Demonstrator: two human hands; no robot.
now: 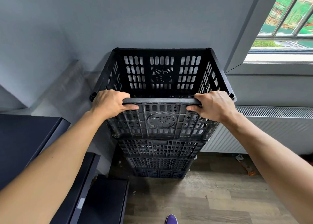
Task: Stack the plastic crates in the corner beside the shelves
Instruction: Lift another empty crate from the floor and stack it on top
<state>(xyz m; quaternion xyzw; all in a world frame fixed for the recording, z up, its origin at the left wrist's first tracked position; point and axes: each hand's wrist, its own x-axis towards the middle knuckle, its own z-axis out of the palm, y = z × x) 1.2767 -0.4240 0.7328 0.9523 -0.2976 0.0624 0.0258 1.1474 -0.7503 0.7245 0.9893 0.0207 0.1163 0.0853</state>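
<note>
Head view: top crate (160, 120) upright, open-side up

No text, number or brand could be read anywhere. The top crate (160, 120) bore a round raised emblem (160, 121) on its near wall and a like one (161, 75) on its far wall, but the marks in them could not be made out. A small pale label (81, 203) sat on the dark shelf (105, 200) at lower left, too blurred to read.
</note>
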